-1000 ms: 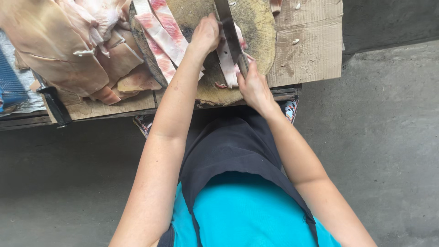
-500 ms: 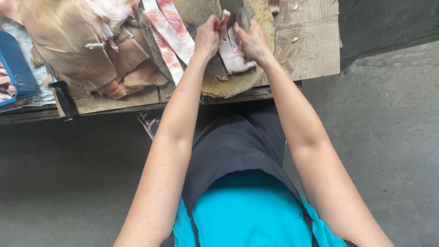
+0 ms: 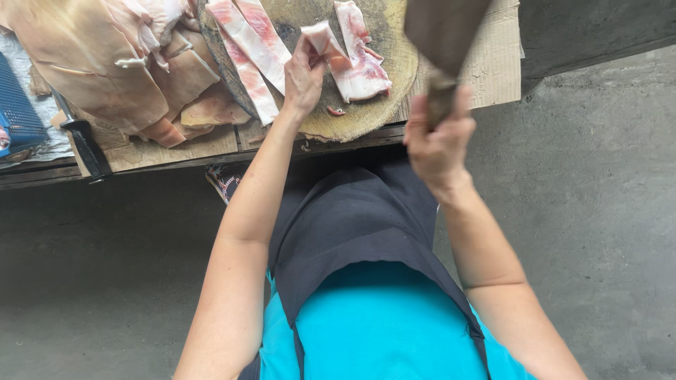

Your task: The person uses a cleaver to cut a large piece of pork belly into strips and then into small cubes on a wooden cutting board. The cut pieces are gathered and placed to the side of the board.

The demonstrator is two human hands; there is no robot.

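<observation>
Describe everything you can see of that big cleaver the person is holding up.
The cleaver has a broad, dark, dull blade, blurred, its top cut off by the picture's edge. A short wooden-looking handle runs down from it into the right hand, which is closed round it. It is raised in the air, tilted slightly, above the right edge of the round wooden chopping block and the cardboard, touching neither. Only the right hand touches it.

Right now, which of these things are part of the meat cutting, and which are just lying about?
In use:
- left hand gripping a meat strip
- right hand raising the cleaver
- round chopping block

Lying about:
- pile of pork skin
- black-handled knife
- blue basket
- cardboard
</observation>
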